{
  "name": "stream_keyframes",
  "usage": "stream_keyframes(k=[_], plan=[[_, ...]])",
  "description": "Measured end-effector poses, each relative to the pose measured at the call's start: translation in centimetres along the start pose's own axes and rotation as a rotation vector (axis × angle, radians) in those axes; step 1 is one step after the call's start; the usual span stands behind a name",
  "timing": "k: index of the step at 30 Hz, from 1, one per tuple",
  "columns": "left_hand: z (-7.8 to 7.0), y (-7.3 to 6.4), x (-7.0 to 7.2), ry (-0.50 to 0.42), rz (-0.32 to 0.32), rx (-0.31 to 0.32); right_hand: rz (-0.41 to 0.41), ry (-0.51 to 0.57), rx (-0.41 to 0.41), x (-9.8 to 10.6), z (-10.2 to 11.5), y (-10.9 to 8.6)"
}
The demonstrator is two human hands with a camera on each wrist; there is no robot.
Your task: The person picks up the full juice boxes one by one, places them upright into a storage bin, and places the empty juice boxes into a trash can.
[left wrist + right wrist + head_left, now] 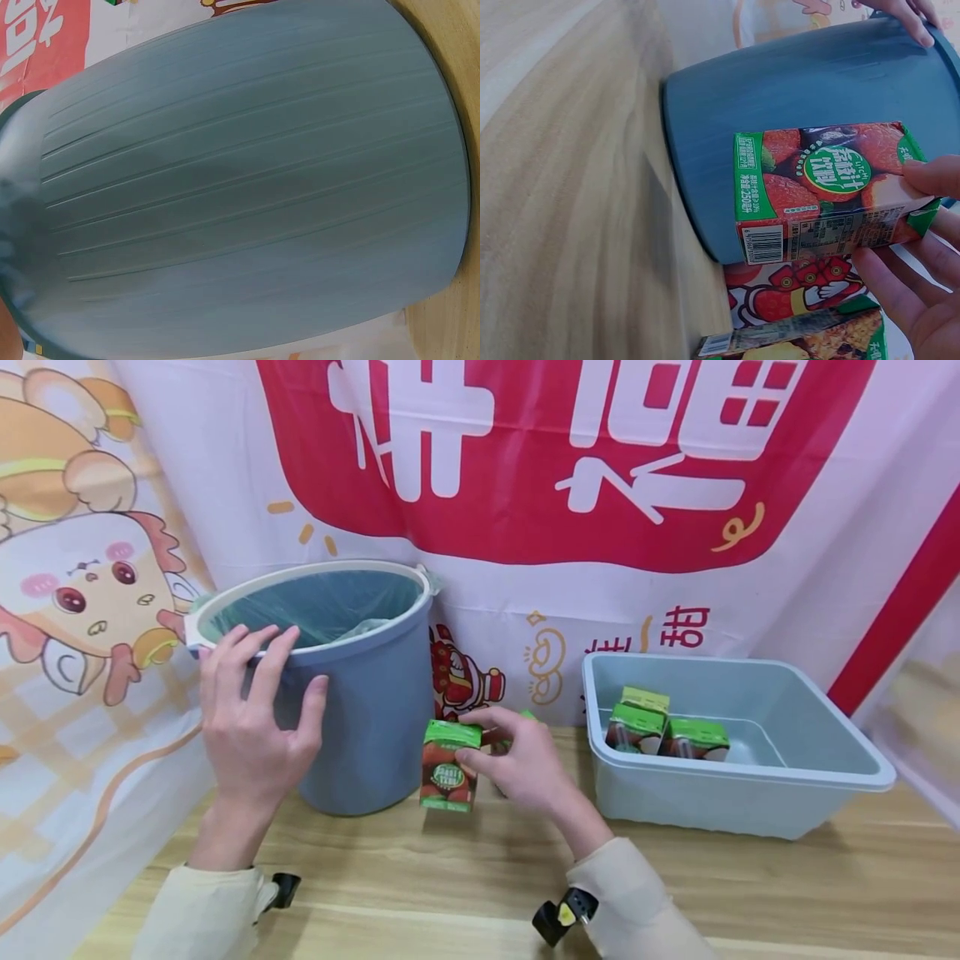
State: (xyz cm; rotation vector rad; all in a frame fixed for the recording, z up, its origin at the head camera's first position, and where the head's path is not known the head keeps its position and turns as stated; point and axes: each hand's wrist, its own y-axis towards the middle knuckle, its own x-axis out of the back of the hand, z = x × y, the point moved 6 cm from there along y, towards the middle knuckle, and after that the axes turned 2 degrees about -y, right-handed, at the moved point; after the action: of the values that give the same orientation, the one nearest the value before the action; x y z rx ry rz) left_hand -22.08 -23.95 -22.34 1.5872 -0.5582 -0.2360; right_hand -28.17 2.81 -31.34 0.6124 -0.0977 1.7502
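My right hand (525, 764) pinches a litchi juice box (448, 772) between thumb and fingers, just above the table beside the blue-grey trash bin (367, 718). In the right wrist view the juice box (832, 180) shows its red fruit print and barcode side. Another juice box (810, 337), with a yellow fruit print, stands behind; my right hand mostly hides it in the head view. At the bin's near left rim is my left hand (255, 727), its fingers extended over the edge and thumb spread. Only the bin's ribbed wall (247, 180) fills most of the left wrist view.
On the right stands a light blue plastic tub (712, 797) with several green-topped juice boxes (636, 727) at its left end. A thin plastic liner (315, 606) lines the bin. Behind everything hangs a printed cloth (510, 602); the table (420, 885) is wood-grained.
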Motion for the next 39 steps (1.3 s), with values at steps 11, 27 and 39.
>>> stream_keyframes(k=[11,27,39], plan=[[0.1,-0.1,-0.1,0.003,0.012,0.004,-0.063,-0.014,0.041,1.4,0.4,-0.1],[0.1,0.0,-0.1,-0.008,0.002,0.002,-0.102,0.082,0.110,3.3,1.5,-0.2],[0.2,-0.1,-0.1,-0.006,0.003,0.005,-0.185,0.144,0.160,4.1,2.2,-0.4]])
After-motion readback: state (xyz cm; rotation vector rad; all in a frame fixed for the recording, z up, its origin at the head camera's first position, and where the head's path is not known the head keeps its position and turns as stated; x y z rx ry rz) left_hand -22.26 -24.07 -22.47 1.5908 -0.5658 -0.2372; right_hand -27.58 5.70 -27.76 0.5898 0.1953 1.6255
